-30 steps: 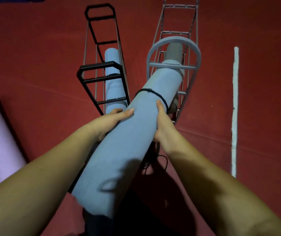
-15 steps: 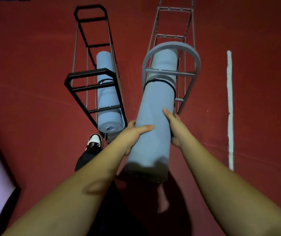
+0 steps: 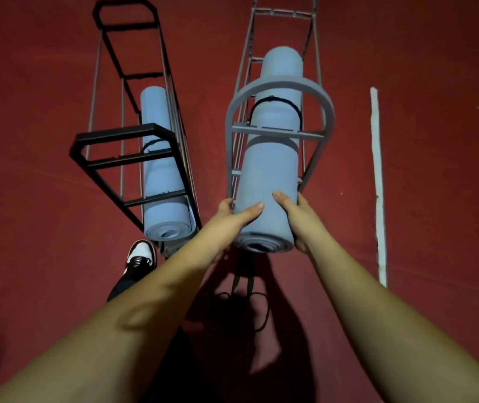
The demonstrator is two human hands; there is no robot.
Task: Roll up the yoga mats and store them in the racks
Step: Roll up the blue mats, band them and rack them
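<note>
The rolled pale-blue foam yoga mat (image 3: 270, 175), bound by a thin black cord loop (image 3: 276, 100), stands threaded through the arched top ring of the grey metal wire rack (image 3: 280, 85) at about one o'clock from the hands; its far end shows below the ring inside the frame, while its spiral near end sits between the two palms. The left hand (image 3: 234, 218) wraps the roll from nine o'clock, thumb laid across the front and fingers curled behind; the right hand (image 3: 298, 216) clasps it from three o'clock the same way, so both are closed round the mat near its top; gripping at the end most likely lets the person steer the roll straight down the frame without catching the crossbars. At ten o'clock stands the black-and-grey metal rack (image 3: 122, 135), a second rolled blue mat (image 3: 162, 181) already seated inside it; that one looks stored. A black-and-white shoe (image 3: 141, 255) shows at seven o'clock on the red carpeted floor (image 3: 29, 213), a white tape line (image 3: 376, 181) runs at three o'clock, and a loose dark cord (image 3: 257, 309) lies at six o'clock; judging from this, the present mat is nearly home and needs only a final lowering before release.
</note>
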